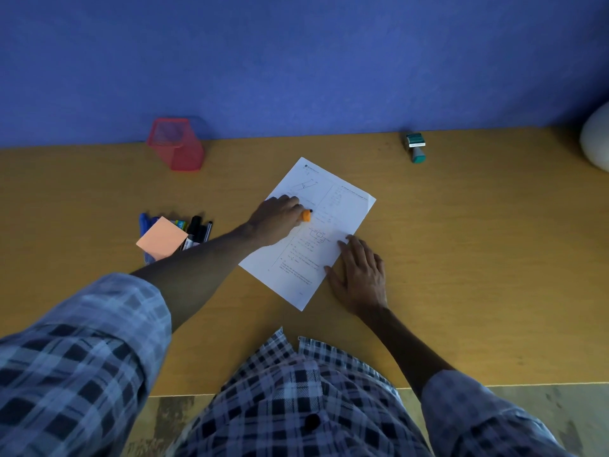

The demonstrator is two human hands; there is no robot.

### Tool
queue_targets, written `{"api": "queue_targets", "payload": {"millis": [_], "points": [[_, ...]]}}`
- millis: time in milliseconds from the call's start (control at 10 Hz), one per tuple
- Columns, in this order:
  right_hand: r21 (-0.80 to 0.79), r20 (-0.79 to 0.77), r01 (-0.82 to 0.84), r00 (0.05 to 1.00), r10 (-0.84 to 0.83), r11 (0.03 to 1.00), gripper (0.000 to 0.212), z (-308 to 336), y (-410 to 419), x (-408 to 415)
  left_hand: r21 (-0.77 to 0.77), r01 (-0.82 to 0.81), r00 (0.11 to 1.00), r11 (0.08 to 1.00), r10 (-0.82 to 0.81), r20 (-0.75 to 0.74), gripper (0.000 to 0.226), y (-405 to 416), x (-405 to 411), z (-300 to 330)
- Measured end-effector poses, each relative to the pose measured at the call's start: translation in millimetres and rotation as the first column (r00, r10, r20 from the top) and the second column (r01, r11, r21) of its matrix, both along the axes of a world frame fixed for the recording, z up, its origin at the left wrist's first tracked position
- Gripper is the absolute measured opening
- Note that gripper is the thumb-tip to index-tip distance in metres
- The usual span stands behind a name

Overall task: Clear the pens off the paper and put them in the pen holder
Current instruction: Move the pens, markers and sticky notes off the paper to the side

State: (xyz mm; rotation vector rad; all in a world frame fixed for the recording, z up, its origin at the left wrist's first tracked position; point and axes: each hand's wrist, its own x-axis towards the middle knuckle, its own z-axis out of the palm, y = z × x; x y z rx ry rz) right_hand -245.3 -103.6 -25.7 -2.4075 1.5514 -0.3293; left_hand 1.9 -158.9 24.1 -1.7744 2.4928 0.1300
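Two hands at the paper (309,232).
Our left hand (276,219) grips an orange pen (306,215) on it; our right hand (359,275) lies flat, fingers straight, on its edge.

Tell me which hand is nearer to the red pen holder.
Left. The left hand is over the paper, gripping an orange pen, below and to the right of the pen holder. The right hand rests flat at the paper's right edge, farther away.
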Motion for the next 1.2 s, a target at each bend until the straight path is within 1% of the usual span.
{"api": "queue_targets", "payload": {"millis": [100,200,300,400,500,600,700,900,1000,1200], "points": [[-0.003,-0.004,-0.003,1.000,0.003,1.000,0.061,-1,-1,-1,0.046,-0.179,0.982,0.983,0.181,-0.056,0.034,10,19,1],[0.004,-0.015,-0.003,1.000,0.003,1.000,0.063,-3,-1,-1,0.051,-0.302,0.950,0.952,0.305,-0.069,0.044,21,36,1],[-0.009,-0.015,0.000,1.000,0.000,1.000,0.063,-3,-1,0,0.030,-0.348,0.935,0.937,0.349,-0.053,0.055,33,49,0],[-0.009,-0.011,-0.001,1.000,0.000,1.000,0.064,-2,0,0,0.051,-0.406,0.912,0.912,0.408,-0.042,0.052,40,58,-2],[-0.003,-0.014,0.000,1.000,0.000,1.000,0.064,-2,0,0,0.082,-0.487,0.870,0.870,0.491,-0.043,0.050,45,64,-2],[-0.002,-0.017,-0.007,1.000,0.007,1.000,0.063,-3,-1,-1,0.077,-0.538,0.839,0.840,0.542,-0.048,0.048,49,69,0],[0.002,-0.023,-0.003,1.000,0.003,1.000,0.063,-4,-1,-1,0.087,-0.579,0.812,0.811,0.583,-0.035,0.039,51,73,2],[0.010,-0.012,-0.009,1.000,0.009,1.000,0.063,-5,-1,-1,0.121,-0.634,0.772,0.764,0.632,0.058,0.038,56,77,8],[0.026,-0.013,-0.003,1.000,0.003,1.000,0.062,0,0,0,0.110,-0.651,0.759,0.751,0.642,0.112,0.035,62,79,13],[0.015,-0.009,-0.005,1.000,0.005,1.000,0.062,-4,-1,-1,0.042,-0.634,0.762,0.772,0.615,0.202,0.035,73,81,13]]}}
